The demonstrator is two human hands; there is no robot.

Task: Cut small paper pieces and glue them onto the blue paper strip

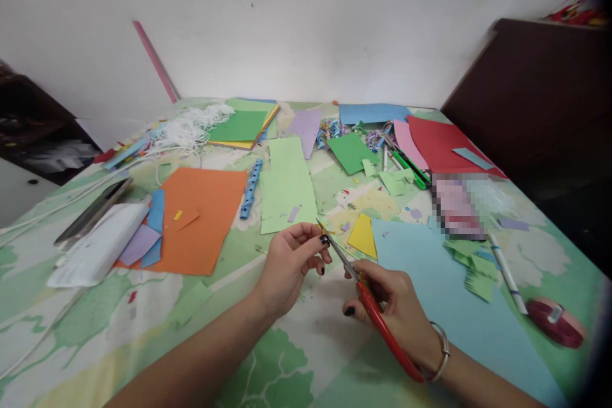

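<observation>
My right hand (389, 299) is wrapped round a pair of scissors (370, 306) with red handles. Their metal blades point up and left, the tips close to my left fingers. My left hand (299, 252) is curled, thumb and fingers pinched together beside the blades; whatever they may hold is too small or hidden to make out. Just beyond the left hand lies a light green sheet of paper (287, 185) with a purple scrap on it. A yellow paper piece (364, 236) and a large light blue sheet (421, 268) lie near the right hand.
At left are an orange sheet (205, 217), a white box-like object (100, 242) and a phone (90, 213). White yarn (191, 127) and stacked papers (243, 124) sit at the back. Fringed green strips (478, 274), a white pen (507, 274) and a red tape roll (554, 322) lie right.
</observation>
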